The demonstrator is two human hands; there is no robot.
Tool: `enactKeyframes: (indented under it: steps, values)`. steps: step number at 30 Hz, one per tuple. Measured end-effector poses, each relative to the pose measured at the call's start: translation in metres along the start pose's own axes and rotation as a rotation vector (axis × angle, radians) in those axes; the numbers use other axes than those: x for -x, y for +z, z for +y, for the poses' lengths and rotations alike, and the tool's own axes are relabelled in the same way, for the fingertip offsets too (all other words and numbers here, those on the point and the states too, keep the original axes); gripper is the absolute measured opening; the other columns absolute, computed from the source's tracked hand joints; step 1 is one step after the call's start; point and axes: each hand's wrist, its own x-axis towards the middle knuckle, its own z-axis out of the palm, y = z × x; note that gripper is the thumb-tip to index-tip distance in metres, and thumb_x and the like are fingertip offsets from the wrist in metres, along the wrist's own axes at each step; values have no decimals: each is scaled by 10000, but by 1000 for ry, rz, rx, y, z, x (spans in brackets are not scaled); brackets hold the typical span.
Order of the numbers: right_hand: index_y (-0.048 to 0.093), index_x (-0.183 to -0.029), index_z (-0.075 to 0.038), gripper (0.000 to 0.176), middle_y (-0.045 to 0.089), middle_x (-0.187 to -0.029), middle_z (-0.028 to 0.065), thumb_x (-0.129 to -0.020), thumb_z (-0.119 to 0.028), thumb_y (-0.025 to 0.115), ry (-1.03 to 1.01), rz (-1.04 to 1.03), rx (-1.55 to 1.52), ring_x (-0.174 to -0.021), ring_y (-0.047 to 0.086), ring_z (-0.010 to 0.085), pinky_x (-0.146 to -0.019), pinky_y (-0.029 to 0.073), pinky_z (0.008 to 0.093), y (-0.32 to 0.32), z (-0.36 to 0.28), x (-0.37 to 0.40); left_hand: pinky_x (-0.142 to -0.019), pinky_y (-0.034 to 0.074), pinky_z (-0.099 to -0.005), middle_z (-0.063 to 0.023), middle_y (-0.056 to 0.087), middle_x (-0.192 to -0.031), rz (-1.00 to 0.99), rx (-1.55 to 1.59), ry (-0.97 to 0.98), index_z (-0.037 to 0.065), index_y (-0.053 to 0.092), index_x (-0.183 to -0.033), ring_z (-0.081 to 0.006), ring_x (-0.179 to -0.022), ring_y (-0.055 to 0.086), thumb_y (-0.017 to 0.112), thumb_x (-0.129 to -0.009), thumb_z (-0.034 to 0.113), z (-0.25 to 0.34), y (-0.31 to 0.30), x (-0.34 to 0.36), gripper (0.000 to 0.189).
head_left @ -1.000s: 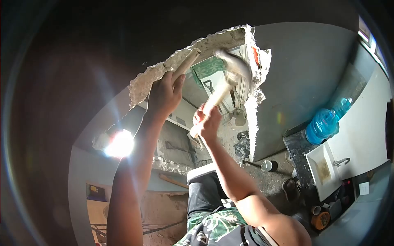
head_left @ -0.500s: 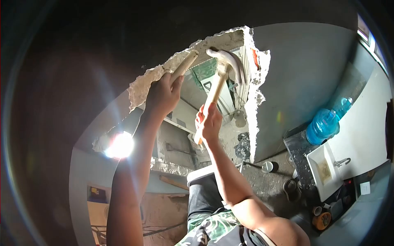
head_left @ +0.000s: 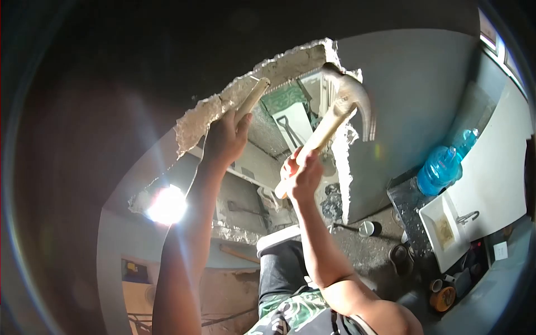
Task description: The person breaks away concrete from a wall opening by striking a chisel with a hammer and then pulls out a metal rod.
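My left hand [head_left: 228, 137] is wrapped round a pale, dusty chisel [head_left: 254, 99]. One end of it points up toward the ragged upper edge of the broken wall opening [head_left: 282, 66]; its other end is hidden by my hand. My right hand [head_left: 304, 173] grips the wooden handle of a claw hammer [head_left: 326, 127]. The hammer's head is raised to the right of the chisel, apart from it, in front of the opening's right edge. That head is slightly blurred.
A glaring lamp [head_left: 167, 205] shines at the left. Through the opening, a green patterned cloth [head_left: 285, 97] shows. On the right are a white sink [head_left: 444, 231], blue water jugs [head_left: 438, 170] on a dark counter, and a pot [head_left: 367, 228] on the floor. An orange round object [head_left: 443, 299] lies lower right.
My right hand has swung the hammer right and slightly down, away from the chisel. My left hand holds the chisel in nearly the same place.
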Motion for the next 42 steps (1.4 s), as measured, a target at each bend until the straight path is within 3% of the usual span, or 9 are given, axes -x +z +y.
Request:
enactKeyframes:
  steps: [5,14,17,20,28,32,34,38,42]
  values:
    - [483,-915,-27,480,450,-621,22,-994,-500,465,2,-20,139,-504,419,93,-461,342,235,-18,-36,10,-606,453,-369,-132,604,-705,-97,129,-93,-9,618,-923,-243,-627,587,558,-979,383,9,-18,-5,400]
    - [478,-866,-7,596,433,-628,24,-955,-596,477,-133,-38,-104,-522,419,99,-468,327,235,7,-7,13,-578,489,-419,-182,647,-718,48,67,90,2,617,-932,-363,-667,658,545,-980,390,-2,-6,-2,398]
    - [498,-798,-36,480,419,-602,-7,-991,-476,504,82,-50,-273,-502,402,85,-452,317,241,14,42,11,-578,491,-420,-183,647,-710,59,72,70,-3,619,-929,-361,-661,659,553,-979,388,-3,1,0,400]
    - [479,-793,-76,407,423,-623,-44,-1022,-413,470,120,-119,248,-535,412,58,-486,334,228,19,67,-7,-561,445,-384,-154,575,-639,111,44,45,-5,592,-822,-287,-567,570,542,-988,406,-8,8,-1,446]
    - [473,-865,-38,442,465,-620,6,-1017,-451,436,-65,6,-260,-532,441,76,-472,340,231,30,67,26,-536,427,-377,-129,558,-617,56,-28,53,-9,572,-756,-240,-545,548,548,-989,395,-14,3,-5,467]
    - [480,-785,-72,474,434,-571,-20,-1021,-480,428,243,-63,-2,-438,410,58,-385,326,228,24,68,-8,-553,446,-396,-173,564,-607,-52,45,-124,-13,580,-801,-316,-561,590,536,-981,414,12,-14,-11,465]
    - [481,-791,-74,418,458,-587,-17,-1019,-424,478,122,-70,58,-455,423,48,-394,336,218,7,54,-8,-550,442,-397,-175,572,-630,-172,252,-286,-27,599,-849,-308,-572,596,525,-984,423,16,-16,-14,476]
    - [560,-923,-20,156,513,-672,10,-974,-166,575,101,-151,476,-632,491,83,-581,397,251,-60,21,16,-709,509,-409,-195,667,-864,-170,115,137,54,567,-1111,-398,-815,657,584,-971,339,6,7,32,318]
    - [573,-921,-23,175,555,-740,18,-951,-193,604,196,-169,678,-690,512,100,-617,413,282,-103,-10,21,-783,504,-382,-186,676,-953,-132,331,-1,47,557,-1170,-291,-912,676,577,-986,326,-25,31,40,335]
